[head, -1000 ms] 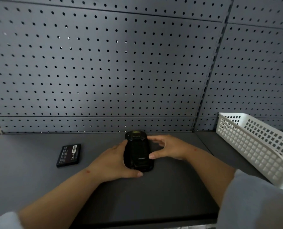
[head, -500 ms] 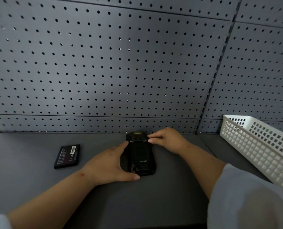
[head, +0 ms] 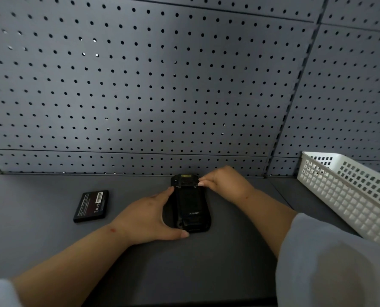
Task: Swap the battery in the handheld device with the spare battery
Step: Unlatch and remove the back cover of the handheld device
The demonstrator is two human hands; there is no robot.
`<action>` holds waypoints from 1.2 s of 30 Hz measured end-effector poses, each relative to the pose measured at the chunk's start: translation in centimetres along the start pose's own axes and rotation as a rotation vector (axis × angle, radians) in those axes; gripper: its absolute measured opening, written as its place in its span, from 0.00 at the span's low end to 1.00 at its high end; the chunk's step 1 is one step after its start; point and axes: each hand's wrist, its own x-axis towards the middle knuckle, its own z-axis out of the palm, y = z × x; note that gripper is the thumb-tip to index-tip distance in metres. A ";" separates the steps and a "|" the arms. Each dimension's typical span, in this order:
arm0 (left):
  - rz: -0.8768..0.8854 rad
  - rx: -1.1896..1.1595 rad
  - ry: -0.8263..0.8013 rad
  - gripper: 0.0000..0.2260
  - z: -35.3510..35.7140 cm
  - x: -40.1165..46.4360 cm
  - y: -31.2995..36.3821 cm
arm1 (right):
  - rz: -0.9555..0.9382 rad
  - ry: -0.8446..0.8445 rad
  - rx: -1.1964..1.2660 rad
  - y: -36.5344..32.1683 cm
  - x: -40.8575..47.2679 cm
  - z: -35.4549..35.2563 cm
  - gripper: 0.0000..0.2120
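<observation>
Your right hand (head: 226, 185) has slid up from the side of the handheld device (head: 190, 204) to its far end since a second ago, and over the last half second it has barely shifted. Your fingertips (head: 201, 183) now sit pressed together on the top right corner of the unit, right where the scanner window and the little latches show. They're touching the casing there, pinching at the edge rather than wrapping around it.

Your left hand (head: 150, 214) cups the device from its left side, fingers spread along the edge with the index reaching up toward the top corner and the thumb lying flat on the table (head: 51, 240) under the near end. It braces the unit more than it grips it.

You've got the device lying face down, back cover up, lengthwise away from you, in the middle of the dark grey table and close to the pegboard wall (head: 162, 85). A brand word shows on the lower part of the back; the cover looks closed as far as I can tell.

Off to your left, the spare battery (head: 92, 206) lies flat on the table, label up, well apart from both hands. At the far right, a white basket (head: 350, 196) stands on the table against the wall.
</observation>
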 end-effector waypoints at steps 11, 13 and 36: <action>-0.003 -0.013 -0.006 0.55 0.1 0.1 -0.1 | -0.010 -0.024 -0.133 -0.4 0.7 0.3 0.17; -0.005 -0.011 -0.002 0.55 0.1 0.1 -0.1 | 0.000 -0.018 -0.107 -0.6 0.8 0.2 0.17; -0.023 -0.079 0.029 0.21 -2.0 1.9 -0.5 | 0.154 -0.327 0.462 -1.2 -5.8 0.1 0.40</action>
